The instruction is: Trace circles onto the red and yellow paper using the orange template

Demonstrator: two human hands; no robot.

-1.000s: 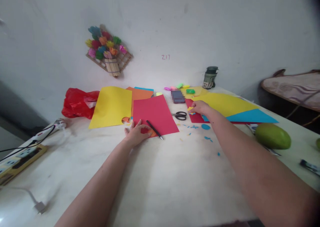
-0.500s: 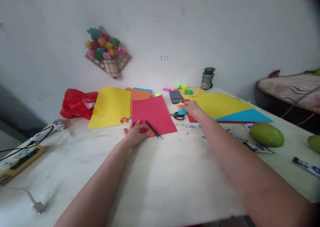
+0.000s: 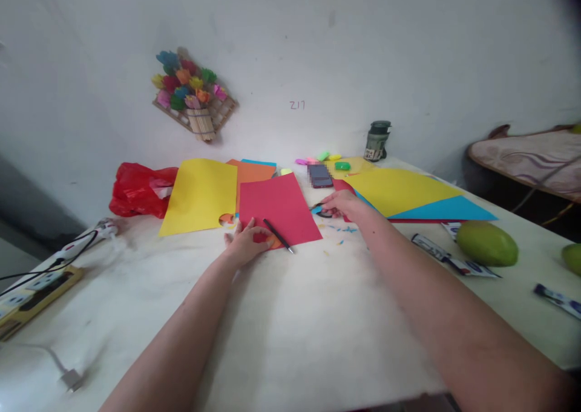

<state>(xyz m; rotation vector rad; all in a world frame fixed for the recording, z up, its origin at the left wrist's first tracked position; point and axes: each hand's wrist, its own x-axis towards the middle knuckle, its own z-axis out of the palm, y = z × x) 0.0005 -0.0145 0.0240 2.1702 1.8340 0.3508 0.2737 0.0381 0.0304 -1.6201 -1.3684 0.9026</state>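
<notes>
scissors (image 3: 324, 214): partly behind right hand (image 3: 339, 204) | power strip (image 3: 43, 294): cut by left edge | phone (image 3: 322, 176): partly blurred

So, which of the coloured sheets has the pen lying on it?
The middle red sheet, by the left hand: the black pen crosses its near edge. No pen shows on the others.

Centre: red sheet (image 3: 278, 203), paper, smooth, matt. Left of centre: yellow sheet (image 3: 202, 194), paper, same finish. Left: red bag (image 3: 136, 191), thin plastic, crinkled, glossy. Upper left: 1 stick bundle (image 3: 200, 124), wood-like, matt. Lower centre: tabletop (image 3: 313, 327), smooth, dull sheen. Right: green fruit (image 3: 487, 244), smooth skin, soft gloss. Top: wall (image 3: 281, 31), matt, smudged.
</notes>
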